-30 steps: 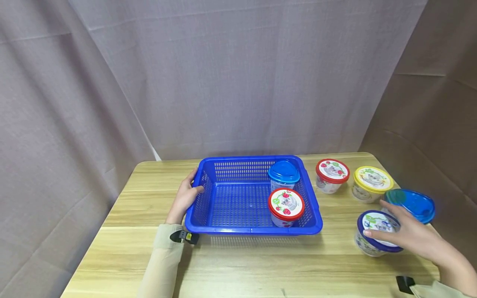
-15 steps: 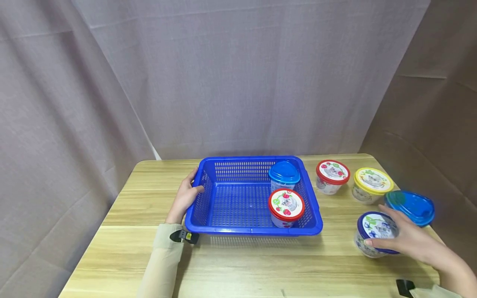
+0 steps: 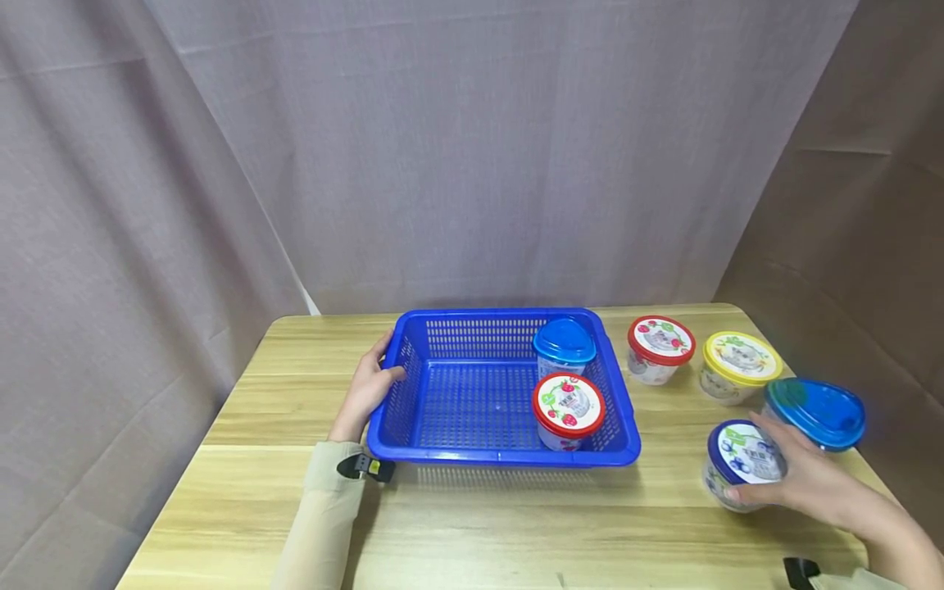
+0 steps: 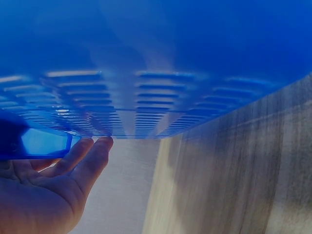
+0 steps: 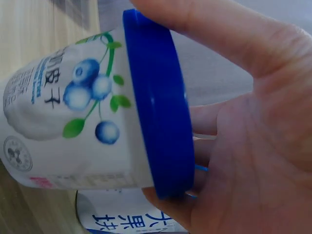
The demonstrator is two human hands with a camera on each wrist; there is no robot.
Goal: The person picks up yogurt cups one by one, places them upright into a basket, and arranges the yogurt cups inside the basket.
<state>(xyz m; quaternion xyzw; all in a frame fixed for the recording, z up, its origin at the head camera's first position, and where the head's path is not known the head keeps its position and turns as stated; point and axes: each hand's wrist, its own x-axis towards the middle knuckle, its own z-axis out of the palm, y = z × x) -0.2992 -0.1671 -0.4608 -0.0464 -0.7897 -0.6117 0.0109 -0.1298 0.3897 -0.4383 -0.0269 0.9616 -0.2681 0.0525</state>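
Observation:
My left hand (image 3: 365,389) grips the left rim of a blue plastic basket (image 3: 501,456), thumb over the edge. The left wrist view shows its fingers against the slotted wall. At the right, my right hand (image 3: 819,479) holds a yogurt tub with a dark blue lid (image 3: 748,452). The right wrist view shows blueberries printed on this tub (image 5: 83,107), with the thumb and fingers around its lid. Inside the basket's right side stand a red-lidded tub (image 3: 568,407) and a blue-lidded tub (image 3: 564,344).
Beyond the right hand stand a red-lidded tub (image 3: 661,344), a yellow-lidded tub (image 3: 741,360) and another blue-lidded tub (image 3: 819,410), near the table's right edge. The wooden table (image 3: 516,533) backs onto a grey curtain (image 3: 472,164).
My right hand has closed in around the dark-blue-lidded tub, whose lid now tilts a little differently. The left hand and basket keep their place.

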